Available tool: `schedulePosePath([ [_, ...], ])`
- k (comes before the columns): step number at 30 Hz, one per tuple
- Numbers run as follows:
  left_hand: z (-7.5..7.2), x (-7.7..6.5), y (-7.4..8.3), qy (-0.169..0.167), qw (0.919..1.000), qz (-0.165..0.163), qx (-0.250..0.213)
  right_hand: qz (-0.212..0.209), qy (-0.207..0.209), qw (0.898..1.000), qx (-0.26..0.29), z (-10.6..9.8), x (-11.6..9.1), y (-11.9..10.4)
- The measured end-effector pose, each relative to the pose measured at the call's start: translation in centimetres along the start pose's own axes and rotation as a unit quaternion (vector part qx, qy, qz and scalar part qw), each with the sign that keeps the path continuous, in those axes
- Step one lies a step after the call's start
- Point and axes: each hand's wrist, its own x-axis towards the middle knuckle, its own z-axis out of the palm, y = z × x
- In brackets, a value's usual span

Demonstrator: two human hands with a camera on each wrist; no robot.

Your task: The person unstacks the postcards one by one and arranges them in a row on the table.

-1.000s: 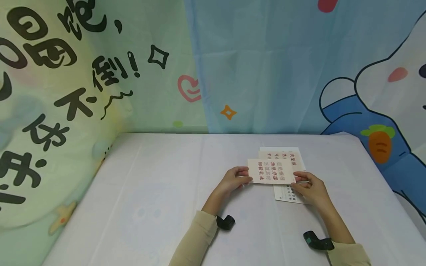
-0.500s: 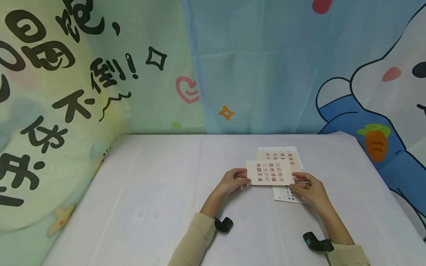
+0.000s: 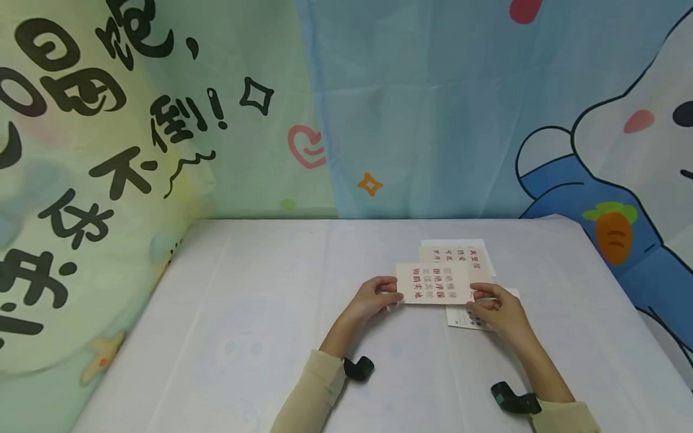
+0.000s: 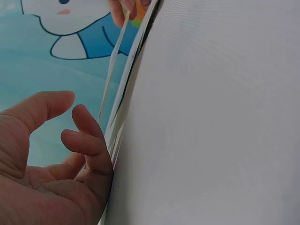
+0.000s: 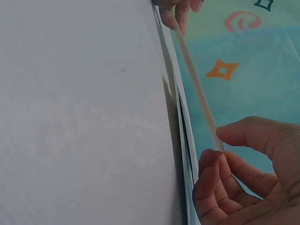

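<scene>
Bench [image 3: 243, 337]: white-covered, spreading under the printed card [image 3: 433, 284] and well past it on both sides.
Sleeves [image 3: 314, 391]: beige, on the card's near side, one towards its left, one towards its right.
Wrist devices [image 3: 360, 368]: black and curved, one at each cuff, nearer the person than the card.
Left hand [image 3: 375, 297]: at the card's left short edge, fingers curled and thumb brought in to pinch it; the exact gap at the fingertips is hard to tell.
Right hand [image 3: 503, 313]: at the card's right short edge, thumb and bent fingers pinching it, little more than the card's thickness between them.
Printed card: cream, rectangular, stretched left to right between the two hands, columns of red and paler characters facing up; the wrist views show it almost edge-on, raised clear of the bench.
Dark-lettered sheet [image 3: 462, 319]: white, showing past the card's near edge, partly behind the right hand.
Red-lettered sheet [image 3: 457, 255]: cream, showing past the card's far edge.
White strip [image 3: 455, 243]: just beyond that sheet; whether it belongs to the dark-lettered one cannot be told.
Backdrop [image 3: 411, 120]: far behind the card, blue; yellow-green with large black characters [image 3: 121, 171] to its left, a cartoon animal [image 3: 612, 150] to its right.
</scene>
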Motion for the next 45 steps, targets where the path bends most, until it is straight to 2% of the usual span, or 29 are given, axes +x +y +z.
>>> schedulePosePath([
  [11,-0.8,-1.0,-0.2,0.012,0.9999,-0.003,0.011,-0.015,-0.021,1.000,0.016,0.6,-0.3,-0.1],
  [24,-2.1,-2.1,-0.8,0.004,0.9996,-0.004,0.028,-0.031,-0.037,0.999,0.020,1.5,-1.0,-0.5],
  [37,-3.1,-3.0,-1.0,0.002,0.9994,-0.005,0.033,-0.046,-0.046,0.998,-0.013,2.2,-1.1,-0.9],
  [45,-3.6,-3.8,-1.1,0.004,0.9985,0.001,0.054,-0.056,-0.049,0.997,-0.023,2.6,-1.3,-1.3],
])
